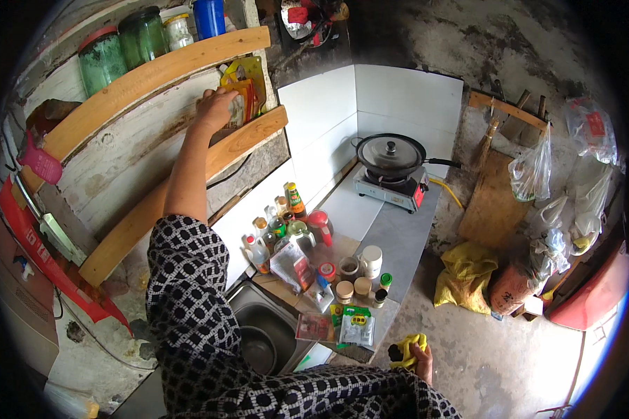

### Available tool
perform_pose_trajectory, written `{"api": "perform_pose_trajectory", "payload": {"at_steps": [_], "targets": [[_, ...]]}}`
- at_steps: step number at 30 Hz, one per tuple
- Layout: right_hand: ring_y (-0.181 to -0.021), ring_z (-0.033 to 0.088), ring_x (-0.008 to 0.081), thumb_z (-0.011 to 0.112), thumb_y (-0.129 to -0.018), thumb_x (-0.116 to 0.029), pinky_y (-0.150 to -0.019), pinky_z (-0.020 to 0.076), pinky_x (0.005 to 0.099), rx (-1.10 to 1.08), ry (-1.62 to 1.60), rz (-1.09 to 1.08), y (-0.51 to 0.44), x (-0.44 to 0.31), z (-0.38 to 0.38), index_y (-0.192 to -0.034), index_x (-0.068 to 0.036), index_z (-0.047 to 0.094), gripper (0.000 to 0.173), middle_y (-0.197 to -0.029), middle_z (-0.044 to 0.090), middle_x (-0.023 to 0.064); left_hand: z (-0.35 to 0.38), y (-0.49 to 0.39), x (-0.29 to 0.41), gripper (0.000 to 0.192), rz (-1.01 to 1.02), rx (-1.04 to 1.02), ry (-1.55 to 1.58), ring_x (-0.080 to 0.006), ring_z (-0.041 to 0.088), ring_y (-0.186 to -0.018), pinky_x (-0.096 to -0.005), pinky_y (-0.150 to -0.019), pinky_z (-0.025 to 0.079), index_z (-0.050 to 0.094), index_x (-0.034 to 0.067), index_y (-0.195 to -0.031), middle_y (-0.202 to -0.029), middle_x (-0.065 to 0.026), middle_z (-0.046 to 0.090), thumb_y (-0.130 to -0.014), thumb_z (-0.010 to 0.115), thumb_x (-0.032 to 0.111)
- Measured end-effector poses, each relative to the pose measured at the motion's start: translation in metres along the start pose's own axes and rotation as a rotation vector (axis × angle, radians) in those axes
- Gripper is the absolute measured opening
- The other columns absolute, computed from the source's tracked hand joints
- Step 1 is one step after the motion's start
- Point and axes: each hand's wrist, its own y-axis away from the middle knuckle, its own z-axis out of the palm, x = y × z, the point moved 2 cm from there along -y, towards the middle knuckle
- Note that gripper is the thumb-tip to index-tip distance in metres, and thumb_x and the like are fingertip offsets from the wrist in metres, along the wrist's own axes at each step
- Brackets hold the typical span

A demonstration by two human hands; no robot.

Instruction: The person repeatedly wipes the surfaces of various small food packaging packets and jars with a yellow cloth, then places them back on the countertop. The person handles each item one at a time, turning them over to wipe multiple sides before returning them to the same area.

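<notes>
Raised to the lower wall shelf, my left hand (pixel 215 110) has its fingers at several plastic food packets (pixel 249 97) propped up there. Whether the fingers grip a packet cannot be made out. Low by the counter's front corner, my right hand (pixel 423 361) holds a bunched yellow cloth (pixel 411 352) with a dark patch. Between the arms, seasoning packets (pixel 357 326) lie at the counter's near end. Behind them stand small jars (pixel 345 291), a white mug (pixel 371 262), a red-lidded jug (pixel 321 226) and sauce bottles (pixel 294 201).
A lidded wok (pixel 390 154) sits on a portable gas stove (pixel 393 188) at the counter's far end. A metal sink (pixel 249 293) holds a basin (pixel 257 348). Glass jars (pixel 102 60) line the upper shelf. A yellow sack (pixel 465 275) rests on the floor at right.
</notes>
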Motion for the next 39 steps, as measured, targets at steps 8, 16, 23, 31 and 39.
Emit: {"api": "perform_pose_trajectory", "payload": {"at_steps": [8,16,23,31,39], "targets": [[-0.079,0.061,0.0191,0.057,-0.088,-0.021,-0.072,0.0516,0.0324,-0.046,-0.03,0.044,-0.001,-0.001,0.008,-0.11,-0.003,0.051,0.028,-0.092,0.061,0.0071,-0.038,0.016,-0.022,0.014,0.03,0.192,-0.085,-0.0291,0.056,-0.099,-0.0453,-0.085,0.045,0.064,0.013,-0.092,-0.097,-0.0074,0.06,-0.08,0.066,0.021],[-0.095,0.059,0.0192,0.057,-0.085,-0.027,-0.085,0.0483,0.0327,-0.311,0.091,-0.161,-0.018,-0.066,0.082,-0.124,-0.001,0.048,0.048,-0.104,0.058,0.0076,-0.129,0.08,0.04,0.018,0.271,0.46,0.092,-0.0291,0.059,-0.066,-0.039,-0.06,0.046,0.061,0.008,-0.097,-0.077,-0.0116,0.062,-0.084,0.066,0.019],[-0.116,0.053,0.023,0.065,-0.08,-0.017,-0.1,0.0421,0.0344,-0.635,-0.133,-0.241,-0.015,-0.115,0.182,-0.139,-0.005,0.036,0.067,-0.125,0.053,0.0103,-0.132,0.144,0.113,0.017,0.194,-0.165,0.978,-0.0003,0.036,-0.056,-0.0195,-0.047,0.028,0.054,0.004,-0.077,-0.064,0.0065,0.047,-0.085,0.067,0.012],[-0.108,0.054,0.0199,0.071,-0.076,-0.018,-0.093,0.0443,0.0316,-0.645,0.032,-0.149,0.001,-0.076,0.228,-0.137,-0.003,0.039,0.071,-0.118,0.056,0.009,-0.086,0.202,0.175,0.023,0.285,-0.468,0.974,-0.0032,0.04,-0.052,-0.0224,-0.046,0.03,0.055,0.002,-0.072,-0.055,0.0037,0.046,-0.083,0.07,0.016],[-0.09,0.065,0.0173,0.072,-0.08,-0.007,-0.082,0.0536,0.031,-0.594,-0.237,-0.016,0.004,-0.058,0.23,-0.115,-0.003,0.057,0.038,-0.101,0.066,0.0076,-0.037,0.19,0.16,0.035,0.287,-0.51,1.13,-0.0103,0.058,-0.067,-0.0255,-0.063,0.045,0.065,0.001,-0.098,-0.075,-0.0042,0.066,-0.093,0.059,0.035]]}}
